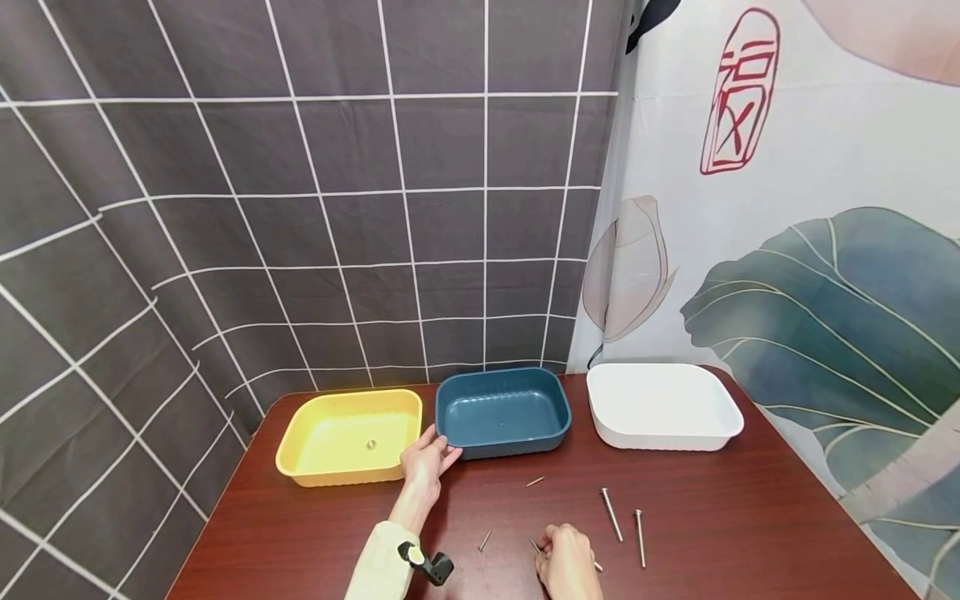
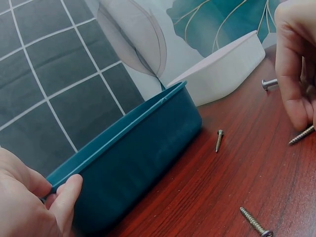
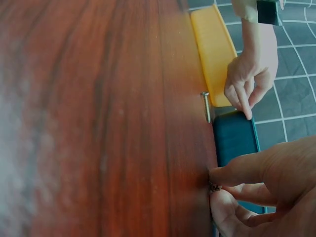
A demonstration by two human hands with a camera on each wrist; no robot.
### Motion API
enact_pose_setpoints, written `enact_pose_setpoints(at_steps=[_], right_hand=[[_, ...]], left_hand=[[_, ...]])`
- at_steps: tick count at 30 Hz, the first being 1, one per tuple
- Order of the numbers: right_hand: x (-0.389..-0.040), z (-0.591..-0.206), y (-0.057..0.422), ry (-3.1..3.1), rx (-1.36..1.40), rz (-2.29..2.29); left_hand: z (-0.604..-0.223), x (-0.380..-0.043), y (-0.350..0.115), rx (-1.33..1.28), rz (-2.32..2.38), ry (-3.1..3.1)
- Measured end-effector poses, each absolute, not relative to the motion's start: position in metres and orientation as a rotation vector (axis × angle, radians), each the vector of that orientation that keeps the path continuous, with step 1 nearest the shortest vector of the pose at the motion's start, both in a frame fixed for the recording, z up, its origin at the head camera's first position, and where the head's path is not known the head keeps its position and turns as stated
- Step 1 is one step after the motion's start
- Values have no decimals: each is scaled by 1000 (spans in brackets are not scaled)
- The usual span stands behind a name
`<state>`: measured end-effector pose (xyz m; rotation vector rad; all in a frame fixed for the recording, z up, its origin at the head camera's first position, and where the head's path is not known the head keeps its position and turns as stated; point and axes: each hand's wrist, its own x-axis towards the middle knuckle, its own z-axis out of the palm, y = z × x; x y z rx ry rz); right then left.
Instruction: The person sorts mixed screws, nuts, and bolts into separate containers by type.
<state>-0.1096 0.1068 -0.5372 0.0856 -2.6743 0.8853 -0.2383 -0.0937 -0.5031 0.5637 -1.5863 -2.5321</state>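
At the near left corner of the blue tray [image 1: 502, 454], my left hand [image 1: 427, 462] pinches the rim between thumb and fingers. My right hand [image 1: 568, 562] is down at the tabletop and pinches a screw [image 2: 300, 135], whose pointed end sticks out past the fingers. In the right wrist view the screw's head [image 3: 215, 187] shows between thumb and fingertip. Two more screws lie on the table, one [image 1: 535, 481] in front of the blue tray and one [image 1: 485, 541] left of my right hand. Another metal shank [image 1: 597, 567] shows partly beside the right hand.
A yellow tray [image 1: 341, 477] stands at the left with a small round metal piece [image 1: 371, 445] in it. A white tray [image 1: 660, 437] stands at the right. Two long bolts [image 1: 611, 514] lie right of my right hand on the brown table [image 1: 720, 517]. Curtains hang behind.
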Motion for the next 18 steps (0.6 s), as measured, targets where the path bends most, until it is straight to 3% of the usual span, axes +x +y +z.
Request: enact_pose_setpoints(at_steps=[10, 18], right_hand=[[-111, -534, 106, -2686, 55, 964], [-116, -522, 115, -2630, -38, 1365]], left_hand=[[-504, -237, -93, 563, -2531, -1598], [-501, -236, -94, 549, -2544, -1582]])
